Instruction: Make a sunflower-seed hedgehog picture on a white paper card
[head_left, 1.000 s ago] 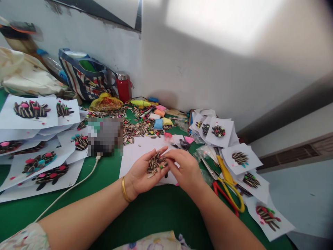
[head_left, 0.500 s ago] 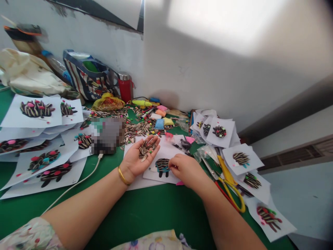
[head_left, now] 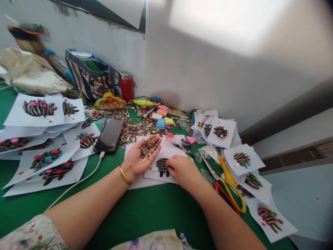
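Note:
My left hand lies palm up and cupped, holding a small heap of striped sunflower seeds. Under and beside it is a white sheet of paper with a hedgehog-like figure made of seeds on blue, with dark feet. My right hand is at the figure's right side, fingers pinched together and pointing down onto it. Whatever is between those fingertips is hidden. A black pen and a small dark packet lie just beyond the right hand.
Loose seeds spread across the green table, with clay packets behind. A phone on a cable lies left of my left hand. Finished seed pictures stack at left, others at right. Scissors lie near my right forearm.
My right hand has shifted slightly left over the seed figure. My left hand keeps its cupped hold on the seeds. The whole view has moved slightly.

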`<state>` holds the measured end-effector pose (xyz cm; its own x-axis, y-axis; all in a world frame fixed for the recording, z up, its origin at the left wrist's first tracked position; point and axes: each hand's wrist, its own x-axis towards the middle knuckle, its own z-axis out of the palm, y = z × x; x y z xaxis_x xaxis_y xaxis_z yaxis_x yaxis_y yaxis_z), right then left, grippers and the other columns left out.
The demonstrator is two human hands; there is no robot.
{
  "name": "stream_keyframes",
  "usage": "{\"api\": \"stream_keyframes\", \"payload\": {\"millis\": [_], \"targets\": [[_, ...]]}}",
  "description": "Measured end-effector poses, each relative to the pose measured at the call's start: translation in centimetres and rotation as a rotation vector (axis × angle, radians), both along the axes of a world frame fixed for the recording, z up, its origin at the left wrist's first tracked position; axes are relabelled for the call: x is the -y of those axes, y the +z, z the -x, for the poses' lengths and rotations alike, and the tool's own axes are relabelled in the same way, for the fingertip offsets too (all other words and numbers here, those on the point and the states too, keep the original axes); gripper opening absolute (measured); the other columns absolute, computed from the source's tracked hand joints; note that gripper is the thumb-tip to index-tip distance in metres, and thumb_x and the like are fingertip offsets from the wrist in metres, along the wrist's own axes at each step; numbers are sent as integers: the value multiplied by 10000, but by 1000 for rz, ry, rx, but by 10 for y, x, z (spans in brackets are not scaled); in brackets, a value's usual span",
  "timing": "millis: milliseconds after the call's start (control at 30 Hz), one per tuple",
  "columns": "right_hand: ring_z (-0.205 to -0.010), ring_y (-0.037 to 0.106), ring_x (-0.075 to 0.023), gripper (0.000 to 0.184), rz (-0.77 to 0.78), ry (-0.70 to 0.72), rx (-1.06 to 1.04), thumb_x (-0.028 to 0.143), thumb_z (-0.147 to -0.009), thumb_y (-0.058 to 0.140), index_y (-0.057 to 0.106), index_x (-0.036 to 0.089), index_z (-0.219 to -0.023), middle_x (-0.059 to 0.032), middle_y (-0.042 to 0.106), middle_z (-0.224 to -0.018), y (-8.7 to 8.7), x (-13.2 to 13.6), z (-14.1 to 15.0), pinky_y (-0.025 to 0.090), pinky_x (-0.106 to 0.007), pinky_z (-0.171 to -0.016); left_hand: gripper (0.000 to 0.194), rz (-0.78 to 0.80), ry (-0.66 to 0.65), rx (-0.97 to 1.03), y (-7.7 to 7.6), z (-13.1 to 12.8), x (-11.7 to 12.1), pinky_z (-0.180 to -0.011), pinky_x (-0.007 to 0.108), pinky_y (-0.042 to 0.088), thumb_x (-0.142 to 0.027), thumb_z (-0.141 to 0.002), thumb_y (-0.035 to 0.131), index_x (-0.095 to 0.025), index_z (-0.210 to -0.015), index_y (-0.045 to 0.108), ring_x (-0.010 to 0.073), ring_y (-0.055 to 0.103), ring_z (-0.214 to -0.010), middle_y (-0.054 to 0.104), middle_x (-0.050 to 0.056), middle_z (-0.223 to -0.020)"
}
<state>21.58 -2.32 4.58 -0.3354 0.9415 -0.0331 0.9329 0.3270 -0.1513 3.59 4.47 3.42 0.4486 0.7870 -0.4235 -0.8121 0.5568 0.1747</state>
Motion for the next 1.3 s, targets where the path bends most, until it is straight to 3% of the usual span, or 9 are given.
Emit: {"api": "stream_keyframes", "payload": {"millis": [533, 733, 933, 1033, 1133, 1200, 1300], "targets": [[-728, 561, -175, 186, -73, 60, 141, 213, -905, 519, 679, 214, -810, -46, 626, -788, -10, 1, 6, 322, -295, -630, 303, -20, -11, 1, -3, 0, 0, -971, 429, 526, -209, -967, 392, -114, -1138, 624, 249, 625, -1157, 695, 152, -1148], [-741, 575, -169, 144, -104, 17, 119, 251, -909, 559, 665, 213, -820, -32, 634, -786, 1, 4, 3, 317, -290, -635, 319, -19, -26, -1, -2, 0, 1, -960, 419, 534, -216, -975, 379, -112, -1161, 617, 249, 617, -1171, 681, 162, -1177], [-813, 574, -197, 176, -351, -194, 55, 217, -922, 500, 674, 192, -925, -54, 665, -829, 14, -4, -27, 347, -314, -719, 326, 0, -36, 1, -2, 0, 2, -940, 421, 546, -241, -979, 381, -119, -1176, 610, 264, 612, -1177, 689, 154, -1159], [-1002, 550, -247, 315, -446, -227, 53, 144, -869, 539, 646, 222, -1154, -77, 680, -1048, 12, -9, -36, 348, -356, -804, 337, -20, -72, 36, -2, 0, 4, -962, 435, 531, -257, -983, 381, -128, -1208, 597, 272, 591, -1204, 684, 141, -1178], [-1088, 509, -257, 293, -500, -168, -31, 164, -870, 570, 667, 252, -1132, -69, 642, -1172, 10, -8, -29, 351, -377, -858, 345, -38, -118, 73, -1, -2, 9, -994, 446, 505, -266, -985, 383, -130, -1231, 585, 281, 561, -1239, 662, 134, -1226], [-1017, 527, -236, 188, -499, -95, -114, 222, -903, 564, 703, 246, -1027, -60, 665, -1072, 10, -4, -20, 364, -371, -860, 349, -41, -153, 92, 0, -3, 13, -1002, 440, 497, -273, -986, 387, -128, -1236, 582, 283, 554, -1246, 649, 139, -1246], [-947, 534, -217, 182, -500, -18, -215, 270, -935, 544, 713, 238, -996, -57, 668, -962, 11, 1, -6, 380, -364, -857, 356, -46, -222, 104, 0, -7, 20, -956, 401, 524, -288, -986, 396, -121, -1239, 583, 262, 624, -1150, 673, 144, -1192]]}}
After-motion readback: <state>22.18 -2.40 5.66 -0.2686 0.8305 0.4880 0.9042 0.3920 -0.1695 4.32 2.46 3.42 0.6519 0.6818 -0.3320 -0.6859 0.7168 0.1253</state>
